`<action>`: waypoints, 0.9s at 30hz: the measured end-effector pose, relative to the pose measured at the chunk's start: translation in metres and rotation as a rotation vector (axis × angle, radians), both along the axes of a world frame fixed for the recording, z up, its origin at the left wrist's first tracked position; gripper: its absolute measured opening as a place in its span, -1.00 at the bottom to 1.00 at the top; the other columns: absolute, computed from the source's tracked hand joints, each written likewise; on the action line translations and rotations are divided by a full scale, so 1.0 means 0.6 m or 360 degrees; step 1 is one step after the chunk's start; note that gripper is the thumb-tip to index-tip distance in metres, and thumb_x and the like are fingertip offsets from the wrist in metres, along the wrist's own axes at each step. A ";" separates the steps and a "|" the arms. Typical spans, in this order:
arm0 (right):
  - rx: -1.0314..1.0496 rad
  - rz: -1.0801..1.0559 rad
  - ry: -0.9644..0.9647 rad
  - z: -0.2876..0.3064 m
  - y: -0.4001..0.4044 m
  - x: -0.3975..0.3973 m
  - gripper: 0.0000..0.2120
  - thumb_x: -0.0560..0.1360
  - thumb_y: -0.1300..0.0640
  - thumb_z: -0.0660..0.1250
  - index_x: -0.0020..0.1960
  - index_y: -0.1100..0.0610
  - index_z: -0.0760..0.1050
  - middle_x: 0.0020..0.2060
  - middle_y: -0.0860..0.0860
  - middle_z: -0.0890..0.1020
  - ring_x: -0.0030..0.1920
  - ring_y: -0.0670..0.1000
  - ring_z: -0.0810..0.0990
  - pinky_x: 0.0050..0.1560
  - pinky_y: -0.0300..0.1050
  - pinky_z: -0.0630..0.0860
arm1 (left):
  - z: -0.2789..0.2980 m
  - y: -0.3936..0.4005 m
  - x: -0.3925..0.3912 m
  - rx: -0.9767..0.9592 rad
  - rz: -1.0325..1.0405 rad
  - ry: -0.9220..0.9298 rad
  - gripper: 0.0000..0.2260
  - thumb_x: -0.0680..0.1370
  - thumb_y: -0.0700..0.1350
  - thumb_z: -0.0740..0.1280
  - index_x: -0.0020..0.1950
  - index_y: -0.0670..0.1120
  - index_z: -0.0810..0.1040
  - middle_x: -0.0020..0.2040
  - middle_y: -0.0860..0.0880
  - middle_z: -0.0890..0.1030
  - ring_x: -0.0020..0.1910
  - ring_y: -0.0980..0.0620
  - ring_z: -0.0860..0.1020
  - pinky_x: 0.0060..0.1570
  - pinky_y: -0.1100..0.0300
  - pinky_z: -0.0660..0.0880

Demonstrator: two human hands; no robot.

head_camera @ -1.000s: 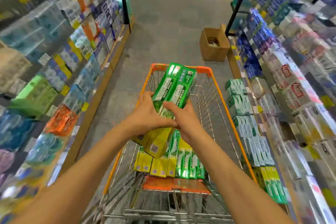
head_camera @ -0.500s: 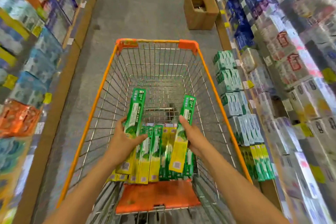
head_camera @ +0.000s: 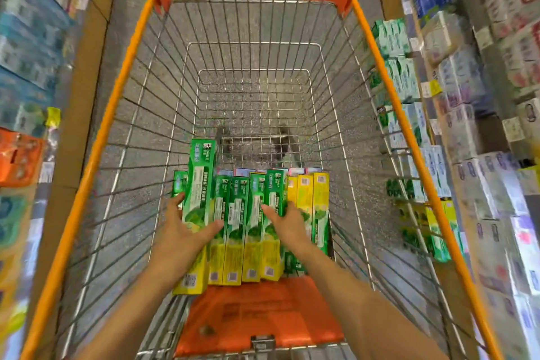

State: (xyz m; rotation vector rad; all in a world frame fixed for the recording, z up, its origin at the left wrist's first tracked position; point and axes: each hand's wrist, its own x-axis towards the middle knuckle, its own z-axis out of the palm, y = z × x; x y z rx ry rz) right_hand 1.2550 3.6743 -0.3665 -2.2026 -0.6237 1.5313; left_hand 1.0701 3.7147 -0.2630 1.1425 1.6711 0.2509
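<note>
Store shelves (head_camera: 467,96) packed with cartons flank a wire cart (head_camera: 117,102) with an orange rim, at whose near end lies a row of toothpaste boxes (head_camera: 242,222), each long, green at the far half and yellow at the near. At the cart's near left, the left grip (head_camera: 182,231) wraps thumb and fingers round one toothpaste box (head_camera: 200,184), while the right grip (head_camera: 287,223) rests straight-fingered on the row, holding nothing. That toothpaste box runs lengthwise along the cart, green end pointing to its far end.

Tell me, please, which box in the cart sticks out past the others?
The green box gripped by the left hand, at the row's left end; the other boxes lie level.
</note>
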 end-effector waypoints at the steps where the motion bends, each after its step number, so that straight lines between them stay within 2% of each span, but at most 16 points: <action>1: 0.0041 0.0036 -0.0070 -0.005 0.001 -0.003 -0.13 0.43 -0.26 0.30 0.50 0.23 0.08 0.44 0.18 0.28 0.42 0.18 0.28 0.36 0.15 0.33 | -0.004 0.001 0.003 0.0000 -0.0001 0.0002 -0.24 0.41 -0.07 0.49 0.47 -0.03 0.12 0.43 -0.15 0.32 0.36 -0.17 0.34 0.29 -0.05 0.31; 4: 0.0011 0.0305 -0.0343 -0.011 0.000 -0.002 -0.19 0.46 -0.26 0.24 0.47 0.24 0.11 0.33 0.25 0.40 0.30 0.23 0.42 0.22 0.16 0.45 | -0.017 0.002 0.021 -0.0002 0.0021 -0.0099 -0.22 0.40 -0.08 0.49 0.48 -0.01 0.10 0.47 -0.12 0.26 0.41 -0.14 0.28 0.31 -0.01 0.27; 6: -0.0110 0.0545 -0.0500 -0.018 -0.002 0.003 -0.26 0.47 -0.28 0.22 0.38 0.28 0.25 0.19 0.25 0.53 0.15 0.20 0.54 0.09 0.07 0.53 | -0.019 0.000 0.035 -0.0016 0.0019 -0.0140 -0.22 0.41 -0.07 0.48 0.49 0.01 0.07 0.49 -0.09 0.22 0.43 -0.11 0.24 0.31 0.03 0.24; 8: -0.0209 0.0652 -0.0488 -0.021 0.001 0.007 -0.43 0.47 -0.29 0.22 0.03 0.25 0.43 -0.05 0.19 0.59 -0.06 0.14 0.58 -0.03 -0.01 0.53 | -0.024 -0.004 0.047 -0.0007 0.0016 -0.0166 -0.22 0.42 -0.06 0.48 0.49 0.02 0.07 0.49 -0.08 0.22 0.43 -0.10 0.25 0.29 0.06 0.25; 9: -0.0254 0.0656 -0.0446 -0.020 0.003 0.009 -0.50 0.46 -0.29 0.22 -0.16 0.19 0.39 -0.19 0.14 0.55 -0.16 0.11 0.55 -0.06 -0.03 0.53 | -0.025 -0.007 0.053 -0.0021 0.0005 -0.0181 -0.23 0.42 -0.06 0.47 0.49 0.02 0.07 0.49 -0.07 0.22 0.43 -0.09 0.24 0.26 0.09 0.25; 10: -0.0290 0.0671 -0.0408 -0.015 0.004 0.010 -0.50 0.46 -0.30 0.21 -0.22 0.17 0.35 -0.26 0.11 0.52 -0.20 0.09 0.53 -0.05 -0.04 0.55 | -0.027 -0.010 0.059 -0.0029 -0.0006 -0.0207 -0.23 0.43 -0.06 0.47 0.49 0.03 0.07 0.49 -0.07 0.21 0.43 -0.08 0.23 0.23 0.12 0.25; 11: -0.0310 0.0696 -0.0378 -0.010 0.005 0.013 -0.48 0.47 -0.29 0.21 -0.15 0.21 0.41 -0.25 0.13 0.54 -0.17 0.11 0.55 -0.04 -0.06 0.54 | -0.027 -0.013 0.065 -0.0038 -0.0020 -0.0230 -0.24 0.43 -0.07 0.47 0.48 0.03 0.07 0.50 -0.07 0.20 0.44 -0.07 0.22 0.21 0.14 0.24; 12: -0.0287 0.0677 -0.0379 0.000 0.006 0.018 -0.42 0.48 -0.29 0.20 0.02 0.27 0.45 -0.16 0.17 0.59 -0.10 0.13 0.58 -0.05 -0.08 0.51 | -0.027 -0.017 0.072 -0.0043 -0.0031 -0.0247 -0.24 0.43 -0.07 0.47 0.48 0.04 0.08 0.50 -0.07 0.20 0.44 -0.07 0.22 0.19 0.15 0.24; 13: -0.0225 0.0589 -0.0419 0.015 0.008 0.025 -0.38 0.49 -0.28 0.19 0.18 0.28 0.42 -0.08 0.18 0.60 -0.04 0.14 0.59 -0.08 -0.12 0.47 | -0.024 -0.020 0.079 -0.0031 -0.0038 -0.0248 -0.25 0.44 -0.08 0.47 0.48 0.04 0.08 0.49 -0.06 0.20 0.43 -0.06 0.23 0.19 0.17 0.23; 14: -0.0132 0.0423 -0.0428 0.039 0.012 0.030 -0.39 0.50 -0.28 0.18 0.22 0.24 0.40 -0.07 0.15 0.60 -0.04 0.12 0.58 -0.09 -0.11 0.47 | -0.024 -0.023 0.085 -0.0006 -0.0040 -0.0245 -0.25 0.44 -0.10 0.47 0.48 0.04 0.08 0.48 -0.05 0.21 0.43 -0.04 0.23 0.18 0.19 0.23; 15: -0.0005 0.0204 -0.0356 0.067 0.017 0.033 -0.46 0.51 -0.27 0.16 0.16 0.19 0.41 -0.12 0.10 0.58 -0.09 0.09 0.58 -0.09 -0.06 0.51 | -0.021 -0.027 0.092 0.0018 -0.0045 -0.0243 -0.26 0.44 -0.12 0.46 0.48 0.04 0.08 0.44 -0.04 0.24 0.42 -0.01 0.23 0.17 0.21 0.22; 17: 0.0214 -0.0145 0.0053 0.129 0.033 0.034 -0.59 0.52 -0.25 0.15 0.04 0.12 0.38 -0.10 0.07 0.56 -0.14 0.06 0.59 -0.05 0.07 0.59 | -0.016 -0.034 0.107 0.0064 -0.0066 -0.0267 -0.27 0.45 -0.16 0.45 0.47 0.03 0.09 0.31 0.03 0.27 0.34 0.06 0.26 0.13 0.25 0.25; 19: 0.0262 -0.0045 0.0331 0.185 0.045 0.027 -0.58 0.50 -0.23 0.20 0.12 0.09 0.36 0.03 0.05 0.57 -0.08 0.03 0.60 -0.07 0.00 0.61 | -0.011 -0.038 0.126 0.0123 -0.0093 -0.0307 -0.28 0.44 -0.19 0.46 0.46 0.01 0.11 0.24 0.09 0.27 0.26 0.12 0.29 0.05 0.31 0.29; 22: 0.0276 0.0427 -0.0071 0.228 0.056 0.020 -0.54 0.43 -0.18 0.37 0.15 0.07 0.32 -0.04 -0.05 0.54 -0.03 -0.01 0.56 -0.22 -0.25 0.45 | -0.003 -0.040 0.155 0.0182 -0.0135 -0.0381 -0.31 0.42 -0.22 0.47 0.41 -0.06 0.13 0.23 0.10 0.32 0.24 0.13 0.32 0.07 0.33 0.29; 25: 0.0262 0.0470 -0.0495 0.238 0.063 0.033 -0.50 0.48 -0.12 0.34 0.22 0.18 0.29 0.07 0.10 0.58 0.10 0.14 0.56 -0.15 -0.12 0.41 | 0.006 -0.041 0.175 0.0190 -0.0263 -0.0518 -0.47 0.43 -0.26 0.43 0.24 -0.02 0.20 0.08 0.13 0.40 0.12 0.04 0.41 -0.10 0.49 0.35; 27: 0.0264 0.0429 -0.0573 0.234 0.059 0.052 -0.51 0.49 -0.08 0.33 0.24 0.22 0.31 0.10 0.13 0.58 0.11 0.16 0.56 -0.11 -0.13 0.41 | 0.006 -0.040 0.177 0.0151 -0.0460 -0.0582 -0.42 0.47 -0.13 0.43 0.35 0.01 0.17 0.25 0.13 0.37 0.25 0.11 0.36 0.13 0.45 0.35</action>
